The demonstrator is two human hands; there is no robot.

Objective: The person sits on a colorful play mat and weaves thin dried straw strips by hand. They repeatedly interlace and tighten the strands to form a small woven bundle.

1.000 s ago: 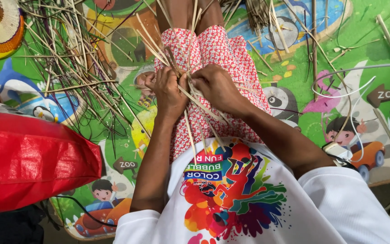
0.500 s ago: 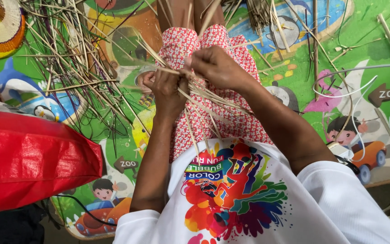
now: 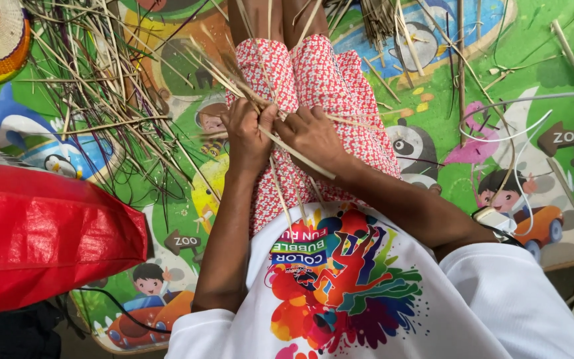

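play mat [image 3: 539, 60]: spread beyond the fingers | loose straw pile [image 3: 94, 86]: left of fingers | left hand [image 3: 247, 133]: clenched on straw strips [image 3: 287, 149] over the lap | right hand [image 3: 313, 136]: pinching same strips | step: seemingly mid-plait; a further crossing would call for steady tension.

Both forearms reach fwd over the lap, elbows bent, hands meeting close together. Left hand [image 3: 248, 136] is curled, fingers pinched shut, knuckles up. Right hand [image 3: 311, 136] sits just beside it, fingers bent inward, thumb twd the left.
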